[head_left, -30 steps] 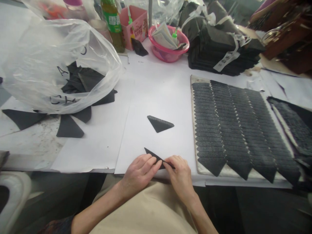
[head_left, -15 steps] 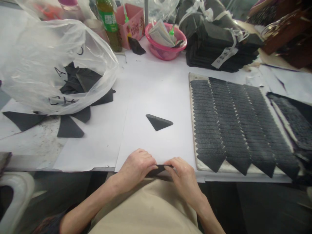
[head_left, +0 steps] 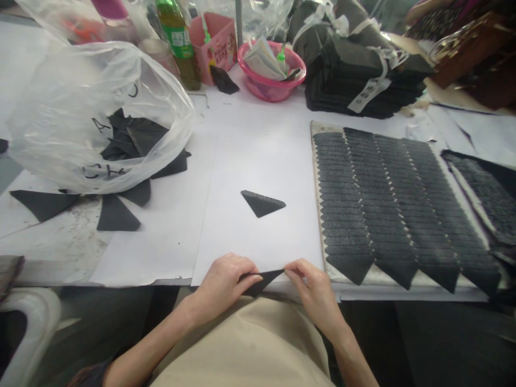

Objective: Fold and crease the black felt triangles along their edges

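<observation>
A small dark triangular piece of material (head_left: 265,281) is stretched between my two hands at the table's front edge. My left hand (head_left: 233,277) pinches its left end between thumb and fingers. The right corner is held in the fingertips of my right hand (head_left: 308,282). A similar black triangular piece (head_left: 263,203) lies on the white paper beyond my hands, with a grey strip along its upper edge. To the right, a board (head_left: 329,275) carries overlapping rows of black pieces (head_left: 387,215) with pointed lower ends.
At left, a clear plastic bag (head_left: 52,107) holds black pieces, with loose black pieces (head_left: 118,213) beside it. Along the back stand a green-labelled bottle (head_left: 181,45), a pink box (head_left: 220,43), a pink basin (head_left: 272,88) and a tied black stack (head_left: 363,80).
My right hand has slid rightward to the corner of the piece, so more of it shows between my hands. The triangular piece on the paper stays where it was.
</observation>
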The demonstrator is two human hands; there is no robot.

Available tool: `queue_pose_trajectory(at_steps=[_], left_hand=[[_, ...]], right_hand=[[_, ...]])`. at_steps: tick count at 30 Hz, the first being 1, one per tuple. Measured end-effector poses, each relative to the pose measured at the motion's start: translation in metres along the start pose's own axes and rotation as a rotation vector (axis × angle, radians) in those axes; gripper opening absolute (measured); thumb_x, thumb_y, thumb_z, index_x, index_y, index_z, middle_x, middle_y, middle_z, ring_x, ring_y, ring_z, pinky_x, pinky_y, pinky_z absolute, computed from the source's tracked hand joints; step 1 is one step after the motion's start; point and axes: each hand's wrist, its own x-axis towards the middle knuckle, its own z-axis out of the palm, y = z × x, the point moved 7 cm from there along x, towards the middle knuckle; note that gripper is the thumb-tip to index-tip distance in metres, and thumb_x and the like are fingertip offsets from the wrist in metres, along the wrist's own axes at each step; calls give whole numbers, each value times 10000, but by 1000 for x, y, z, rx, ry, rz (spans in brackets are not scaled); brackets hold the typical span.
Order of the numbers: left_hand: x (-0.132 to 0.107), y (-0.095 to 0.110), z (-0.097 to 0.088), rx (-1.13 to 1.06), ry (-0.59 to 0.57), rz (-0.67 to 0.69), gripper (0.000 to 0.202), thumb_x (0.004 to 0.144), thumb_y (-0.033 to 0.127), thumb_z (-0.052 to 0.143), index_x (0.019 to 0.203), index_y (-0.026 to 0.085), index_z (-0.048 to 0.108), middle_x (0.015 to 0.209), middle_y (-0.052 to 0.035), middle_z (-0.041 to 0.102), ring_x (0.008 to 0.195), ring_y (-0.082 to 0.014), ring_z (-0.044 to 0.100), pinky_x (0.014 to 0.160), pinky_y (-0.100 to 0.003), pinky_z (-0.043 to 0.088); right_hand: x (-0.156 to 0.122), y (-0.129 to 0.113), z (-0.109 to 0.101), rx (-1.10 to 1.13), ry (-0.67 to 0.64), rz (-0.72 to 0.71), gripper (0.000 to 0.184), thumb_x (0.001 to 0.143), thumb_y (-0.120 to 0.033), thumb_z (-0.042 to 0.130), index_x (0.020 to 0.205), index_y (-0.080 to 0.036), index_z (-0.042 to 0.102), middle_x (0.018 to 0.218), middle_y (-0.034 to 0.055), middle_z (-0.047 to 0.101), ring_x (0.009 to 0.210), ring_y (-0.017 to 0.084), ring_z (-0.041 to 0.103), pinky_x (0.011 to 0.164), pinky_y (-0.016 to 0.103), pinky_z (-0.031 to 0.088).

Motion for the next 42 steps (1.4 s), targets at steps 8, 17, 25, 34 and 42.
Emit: queue_pose_trajectory(at_steps=[8,17,25,34,42], left_hand=[[-4,-13,-5,-89,91,-56,137,882,316,614,780,226,631,758,34,652,736,-145,582,693,-260,407],[-22,5,-23,-53,502,221,84,865,110,597,877,189,624,864,-38,662,812,-152,610,718,-268,497],[-36,32,-16,248,646,550,167,837,64,593,963,159,643,878,-63,698,829,-175,613,770,-335,538],[-36,17,-5,168,627,457,189,814,76,611,955,200,589,945,-79,683,922,-200,639,823,-354,559],[-33,-3,-1,91,646,263,256,820,142,647,1046,205,546,968,-71,666,916,-190,660,786,-300,560]], right_hand=[[4,8,-6,91,96,6,167,938,-322,518,872,-222,635,832,-10,650,788,157,598,728,263,429],[5,29,5,612,181,202,284,872,-444,618,1015,-198,612,855,31,699,769,192,685,776,316,523],[2,30,32,993,132,350,441,881,-496,594,1175,-168,558,861,51,696,775,199,697,798,363,561],[5,26,36,959,156,338,436,856,-475,636,1161,-176,549,793,25,701,704,182,683,715,324,574],[4,25,30,945,204,329,430,879,-473,602,1184,-175,551,694,23,706,685,193,691,742,333,582]])
